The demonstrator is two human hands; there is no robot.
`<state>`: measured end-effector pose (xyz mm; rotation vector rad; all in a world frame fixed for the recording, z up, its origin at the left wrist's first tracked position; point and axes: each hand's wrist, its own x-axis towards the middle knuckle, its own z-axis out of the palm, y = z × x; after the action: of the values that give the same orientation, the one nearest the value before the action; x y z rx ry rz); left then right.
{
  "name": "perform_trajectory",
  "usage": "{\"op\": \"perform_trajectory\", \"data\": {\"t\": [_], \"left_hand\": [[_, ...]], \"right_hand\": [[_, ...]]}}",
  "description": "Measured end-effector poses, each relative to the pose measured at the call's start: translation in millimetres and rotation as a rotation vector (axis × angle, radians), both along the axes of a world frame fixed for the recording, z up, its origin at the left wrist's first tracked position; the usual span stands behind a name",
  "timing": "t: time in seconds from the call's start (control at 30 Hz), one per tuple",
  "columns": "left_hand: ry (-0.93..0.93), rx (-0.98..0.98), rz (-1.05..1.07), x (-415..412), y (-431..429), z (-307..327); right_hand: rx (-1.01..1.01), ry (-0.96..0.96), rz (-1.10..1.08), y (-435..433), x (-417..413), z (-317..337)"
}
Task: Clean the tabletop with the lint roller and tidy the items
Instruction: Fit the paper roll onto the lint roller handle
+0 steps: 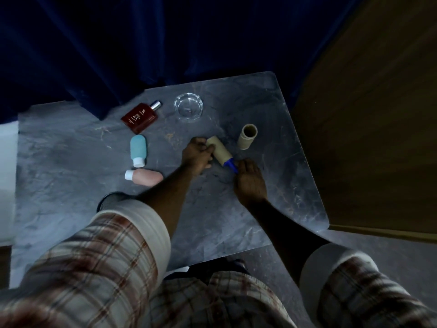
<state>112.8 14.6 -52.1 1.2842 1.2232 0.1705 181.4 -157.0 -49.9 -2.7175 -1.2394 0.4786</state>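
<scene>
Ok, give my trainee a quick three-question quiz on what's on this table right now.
1. True or false: the blue squeeze bottle and the pink squeeze bottle stand upright.
2. The left hand grips the lint roller's cardboard roll. What does the right hand hold? A) its blue handle B) the pink squeeze bottle C) nothing
3. Name the clear glass item beyond the lint roller.

Key: 1. False, both lie on their sides. 2. A. 3. The ashtray.
</scene>
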Motion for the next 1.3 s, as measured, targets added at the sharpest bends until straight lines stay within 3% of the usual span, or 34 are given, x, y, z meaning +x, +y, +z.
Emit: {"op": "perform_trajectory", "data": {"t": [0.23,0.57,0.87,1.07,1.3], "left_hand": [[-0.032,-0.063,0.190,-18,-15,21],[-0.474,-0.026,0.424,-76,-33,102],[-0.690,0.044,0.494,-131,-48,175],[-0.757,0.084,0.560,-168,-60,196],[-0.780,0.169,0.794,-198,-59,212]], "right_hand": [[0.239,-0.047,0.103,-17,8,29],[0.456,-0.184,0.331,-11,19,107],[0.537,-0.102,0.510,9,-1,182],[0.595,-0.107,0.627,23,-17,205],[0.754,-0.193,0.642,44,-36,219]]}}
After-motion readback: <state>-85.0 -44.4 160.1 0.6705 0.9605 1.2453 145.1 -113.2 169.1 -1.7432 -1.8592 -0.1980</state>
